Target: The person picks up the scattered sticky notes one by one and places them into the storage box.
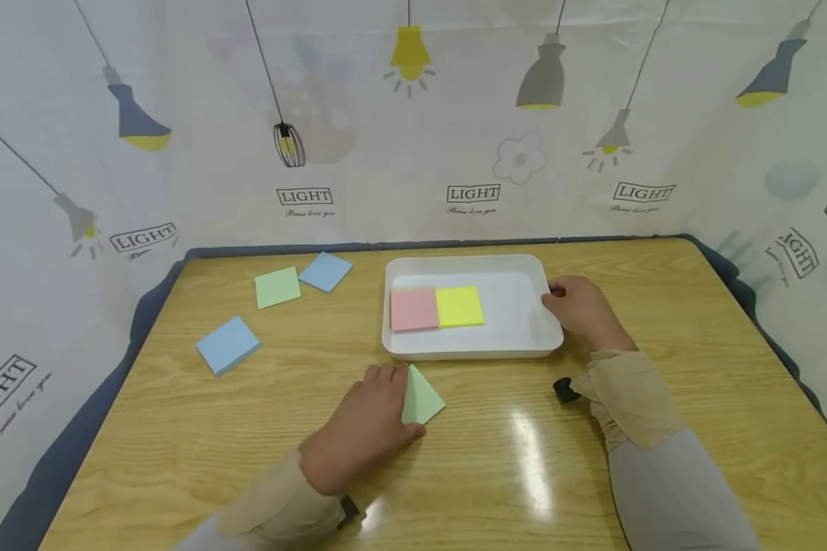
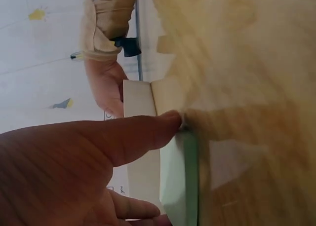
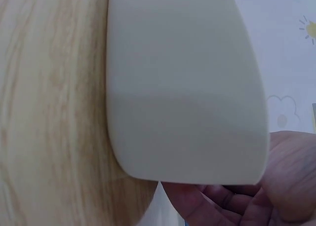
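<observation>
A light green pad of sticky notes (image 1: 423,398) lies on the wooden table just in front of a white tray (image 1: 517,317). My left hand (image 1: 372,421) grips it from the left. In the left wrist view my thumb (image 2: 148,130) presses the green pad's (image 2: 180,181) edge, with fingers below it. My right hand (image 1: 582,310) holds the tray's right rim, thumb on top. The right wrist view shows the tray's outer wall (image 3: 182,88) with my fingers (image 3: 237,204) curled under it. A pink pad (image 1: 413,308) and a yellow pad (image 1: 459,306) lie side by side in the tray.
On the table's left part lie a blue pad (image 1: 227,344), another green pad (image 1: 277,287) and a second blue pad (image 1: 325,271). A printed curtain (image 1: 413,138) closes off the table on the far side and both flanks.
</observation>
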